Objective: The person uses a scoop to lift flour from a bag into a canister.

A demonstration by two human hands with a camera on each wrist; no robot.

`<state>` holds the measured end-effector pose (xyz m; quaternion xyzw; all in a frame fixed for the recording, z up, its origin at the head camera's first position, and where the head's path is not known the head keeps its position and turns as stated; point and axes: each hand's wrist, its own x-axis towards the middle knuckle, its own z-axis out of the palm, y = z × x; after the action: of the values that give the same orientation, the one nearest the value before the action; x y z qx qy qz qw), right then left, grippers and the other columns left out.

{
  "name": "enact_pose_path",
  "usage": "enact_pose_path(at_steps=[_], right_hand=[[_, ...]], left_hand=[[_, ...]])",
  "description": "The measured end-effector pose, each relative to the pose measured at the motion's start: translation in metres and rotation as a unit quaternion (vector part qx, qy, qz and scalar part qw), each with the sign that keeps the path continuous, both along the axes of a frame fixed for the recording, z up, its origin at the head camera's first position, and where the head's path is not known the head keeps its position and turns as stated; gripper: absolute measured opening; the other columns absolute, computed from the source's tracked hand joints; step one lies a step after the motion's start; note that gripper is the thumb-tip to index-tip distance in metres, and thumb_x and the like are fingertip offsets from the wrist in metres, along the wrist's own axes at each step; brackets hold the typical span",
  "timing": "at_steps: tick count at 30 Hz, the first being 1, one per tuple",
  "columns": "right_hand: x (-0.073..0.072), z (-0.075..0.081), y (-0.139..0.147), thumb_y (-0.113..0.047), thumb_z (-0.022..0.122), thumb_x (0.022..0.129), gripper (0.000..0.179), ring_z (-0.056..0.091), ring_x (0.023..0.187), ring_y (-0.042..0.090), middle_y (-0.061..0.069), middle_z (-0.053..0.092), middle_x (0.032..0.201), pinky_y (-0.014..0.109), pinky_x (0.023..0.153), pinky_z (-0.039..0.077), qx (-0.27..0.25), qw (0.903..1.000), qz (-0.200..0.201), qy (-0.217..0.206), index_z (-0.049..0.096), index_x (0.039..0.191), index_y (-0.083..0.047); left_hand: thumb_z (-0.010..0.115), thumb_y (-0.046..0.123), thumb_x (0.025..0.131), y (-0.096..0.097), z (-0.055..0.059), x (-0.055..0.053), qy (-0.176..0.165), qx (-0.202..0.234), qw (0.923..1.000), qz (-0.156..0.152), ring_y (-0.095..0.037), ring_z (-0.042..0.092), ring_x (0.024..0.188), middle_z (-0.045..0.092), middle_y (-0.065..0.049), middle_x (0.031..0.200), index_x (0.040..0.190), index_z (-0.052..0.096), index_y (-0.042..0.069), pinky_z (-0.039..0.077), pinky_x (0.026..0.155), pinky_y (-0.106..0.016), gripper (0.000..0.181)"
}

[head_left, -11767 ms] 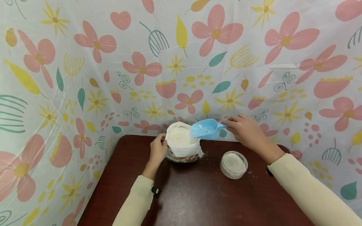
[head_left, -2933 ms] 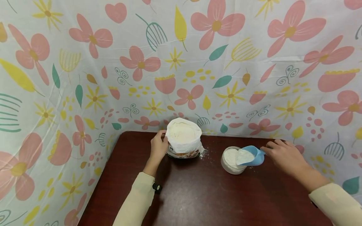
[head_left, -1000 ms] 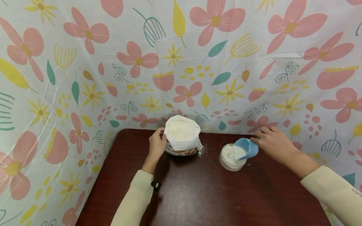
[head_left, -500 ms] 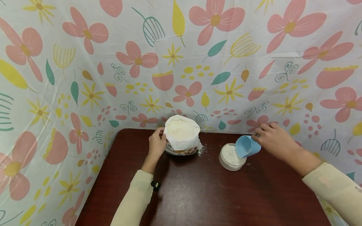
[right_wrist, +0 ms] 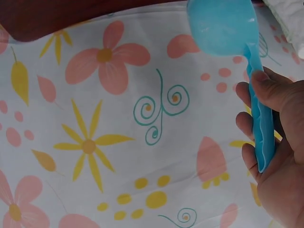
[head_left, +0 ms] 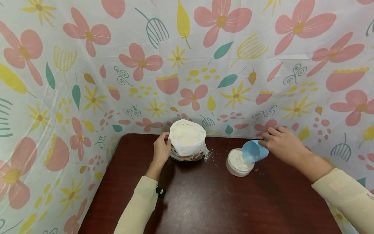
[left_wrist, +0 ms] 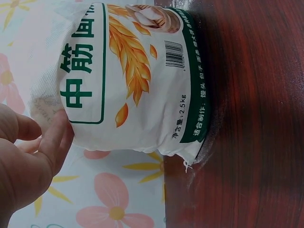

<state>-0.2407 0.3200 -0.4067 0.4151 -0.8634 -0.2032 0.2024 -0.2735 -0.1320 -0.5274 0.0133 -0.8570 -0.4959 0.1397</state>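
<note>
A white flour bag (head_left: 190,146), its top folded open, is full of pale flour (head_left: 185,135). At the bag's left rim is my left hand (head_left: 162,149), holding it by the edge with thumb and fingers; the left wrist view shows the fingertips (left_wrist: 61,121) beside the green print. My right hand (head_left: 281,146) grips the handle of a blue scoop (head_left: 253,151). The scoop tilts steeply, mouth down, over the right side of a round clear container (head_left: 240,172) heaped with white flour (head_left: 237,159). In the right wrist view, fingers wrap the ridged scoop handle (right_wrist: 262,128).
Both things stand near the back of a dark red-brown table (head_left: 204,201). Spilled flour (head_left: 208,156) speckles the wood right of the bag. A flower-printed curtain (head_left: 131,81) hangs close behind the table and along its left side.
Earlier the right hand held the scoop at the bag, then brought it, loaded with flour, over the container. Since then it has tipped over and the flour has slid off. The left hand stays put.
</note>
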Motion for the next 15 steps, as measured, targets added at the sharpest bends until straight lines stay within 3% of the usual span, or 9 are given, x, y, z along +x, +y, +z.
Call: enact_pose_path(at_steps=[9,15], right_hand=[[0.003,-0.005,0.006,0.003,0.091,0.068,0.038,0.062,0.097,0.033,0.01,0.071,0.105,0.046,0.076,0.052,-0.026,0.9996,-0.011,0.009,0.08,0.1,-0.014],[0.014,-0.02,0.017,0.007,0.088,0.065,0.038,0.063,0.092,0.034,0.01,0.069,0.098,0.046,0.07,0.052,-0.056,0.9982,-0.014,0.019,0.081,0.096,-0.014]], left_hand=[[0.056,0.005,0.104,-0.002,0.0,0.001,-0.001,-0.002,1.0,-0.003,-0.019,0.065,0.067,0.071,-0.017,0.109,0.132,0.065,0.004,0.058,0.062,-0.034,0.03],[0.056,0.004,0.104,-0.002,0.0,0.001,0.004,0.004,1.0,-0.007,-0.02,0.067,0.071,0.071,-0.018,0.109,0.132,0.065,0.002,0.059,0.062,-0.033,0.029]])
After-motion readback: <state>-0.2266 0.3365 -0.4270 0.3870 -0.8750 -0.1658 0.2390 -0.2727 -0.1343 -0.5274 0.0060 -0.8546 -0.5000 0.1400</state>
